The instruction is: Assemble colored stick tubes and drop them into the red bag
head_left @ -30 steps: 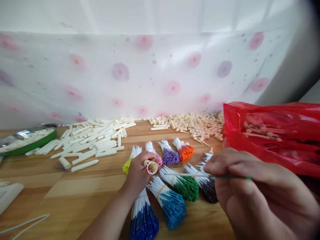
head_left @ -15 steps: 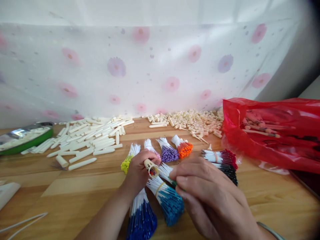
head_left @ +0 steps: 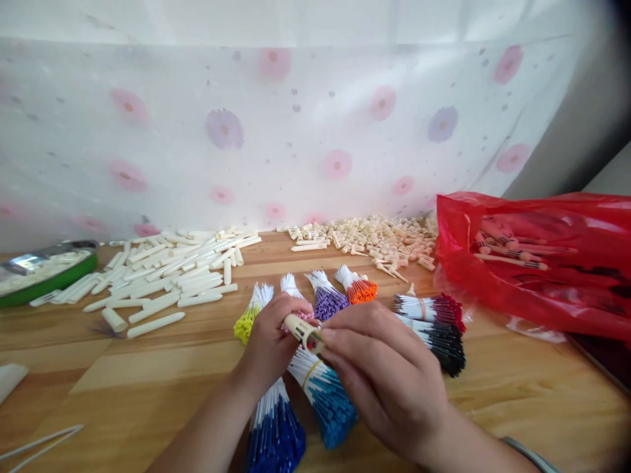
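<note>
My left hand is closed around a cream plastic pen barrel with slots in its side, its open end turned toward me and my right. Coloured tips show dimly inside that opening. At the opening, my right hand pinches a thin pen refill with a green end; most of it is hidden by the barrel and my fingers. Below my hands lie bundles of dark blue refills and teal refills. Behind them are yellow, pink, purple and orange bundles.
Red refills and black refills lie right of my hand. Cream pen tubes are heaped at the left, beside a green dish. Small cream parts pile up at the back, near a red plastic bag.
My right hand has moved left with the green-ended refill, from beside the barrel to its open end. The barrel has tilted slightly toward the right. The view has shifted a little.
</note>
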`<state>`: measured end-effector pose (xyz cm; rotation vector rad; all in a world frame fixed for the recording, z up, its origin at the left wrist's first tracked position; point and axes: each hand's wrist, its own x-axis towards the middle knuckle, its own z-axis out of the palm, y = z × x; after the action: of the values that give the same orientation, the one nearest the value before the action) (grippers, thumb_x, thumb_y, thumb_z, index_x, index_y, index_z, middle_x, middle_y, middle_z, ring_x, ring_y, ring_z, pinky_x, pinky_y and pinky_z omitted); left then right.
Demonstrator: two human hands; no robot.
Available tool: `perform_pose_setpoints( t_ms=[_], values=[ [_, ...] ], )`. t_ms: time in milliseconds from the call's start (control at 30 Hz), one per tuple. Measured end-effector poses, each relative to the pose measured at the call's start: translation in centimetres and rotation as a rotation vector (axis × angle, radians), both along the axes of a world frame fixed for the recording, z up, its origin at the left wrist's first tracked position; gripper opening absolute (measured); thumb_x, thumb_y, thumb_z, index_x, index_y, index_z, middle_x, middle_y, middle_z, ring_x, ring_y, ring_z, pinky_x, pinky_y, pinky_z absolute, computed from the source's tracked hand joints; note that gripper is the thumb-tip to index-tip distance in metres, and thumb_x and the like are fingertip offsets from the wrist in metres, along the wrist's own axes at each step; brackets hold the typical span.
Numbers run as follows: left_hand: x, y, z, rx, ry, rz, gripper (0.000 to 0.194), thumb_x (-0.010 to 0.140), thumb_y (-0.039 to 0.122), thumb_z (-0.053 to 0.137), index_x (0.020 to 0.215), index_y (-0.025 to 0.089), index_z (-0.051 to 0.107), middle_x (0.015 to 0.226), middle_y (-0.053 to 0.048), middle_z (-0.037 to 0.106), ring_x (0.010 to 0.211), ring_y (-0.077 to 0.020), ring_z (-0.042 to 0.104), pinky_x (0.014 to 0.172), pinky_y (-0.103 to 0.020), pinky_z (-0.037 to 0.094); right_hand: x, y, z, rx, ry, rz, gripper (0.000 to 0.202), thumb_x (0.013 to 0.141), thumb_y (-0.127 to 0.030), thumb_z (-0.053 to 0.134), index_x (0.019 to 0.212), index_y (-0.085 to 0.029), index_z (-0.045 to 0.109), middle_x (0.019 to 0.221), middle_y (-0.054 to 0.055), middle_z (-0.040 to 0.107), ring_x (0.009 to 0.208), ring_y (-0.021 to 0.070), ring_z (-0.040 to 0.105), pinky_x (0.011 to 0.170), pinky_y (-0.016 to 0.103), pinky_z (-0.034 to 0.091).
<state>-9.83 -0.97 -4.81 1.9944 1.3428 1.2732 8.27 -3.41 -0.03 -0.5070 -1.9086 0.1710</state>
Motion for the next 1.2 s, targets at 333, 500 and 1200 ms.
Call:
perform_pose_setpoints(
  t_ms=[333, 500, 1200],
  values=[
    [-0.7, -0.1, -0.3, 0.097, 0.106, -0.022, 0.040, 0.092, 0.051, 0.035, 0.114, 0.022, 0.053, 0.100, -0.006, 0.053, 0.096, -0.0223, 0.051, 0.084, -0.033, 0.039, 0.8, 2.5, -0.7, -0.007, -0.059, -0.150, 0.015, 0.078, -0.004, 0.062, 0.086, -0.016, 0.064, 0.079, 0.003, 0.058, 0.073, 0.0137, 0.051, 0.066, 0.029, 0.043],
    [-0.6, -0.1, -0.4, 0.192, 0.135, 0.045, 0.042, 0.090, 0.052, 0.037, 0.100, 0.018, 0.059, 0.091, -0.006, 0.051, 0.087, -0.0209, 0.051, 0.076, -0.031, 0.040, 0.7, 2.6, -0.7, -0.046, -0.093, -0.122, 0.013, 0.079, -0.004, 0.060, 0.082, -0.017, 0.062, 0.080, 0.003, 0.059, 0.076, 0.0144, 0.051, 0.069, 0.028, 0.042],
    [-0.8, 0.6, -0.2, 0.117, 0.210, 0.211, 0.030, 0.088, 0.044, 0.045, 0.086, 0.017, 0.057, 0.082, -0.004, 0.055, 0.080, -0.0198, 0.053, 0.072, -0.030, 0.041, 3.7, 3.9, -1.2, -0.503, 0.170, -0.104, 0.011, 0.084, -0.019, 0.057, 0.084, -0.021, 0.068, 0.081, 0.001, 0.064, 0.079, 0.0143, 0.058, 0.072, 0.026, 0.043]
  ],
)
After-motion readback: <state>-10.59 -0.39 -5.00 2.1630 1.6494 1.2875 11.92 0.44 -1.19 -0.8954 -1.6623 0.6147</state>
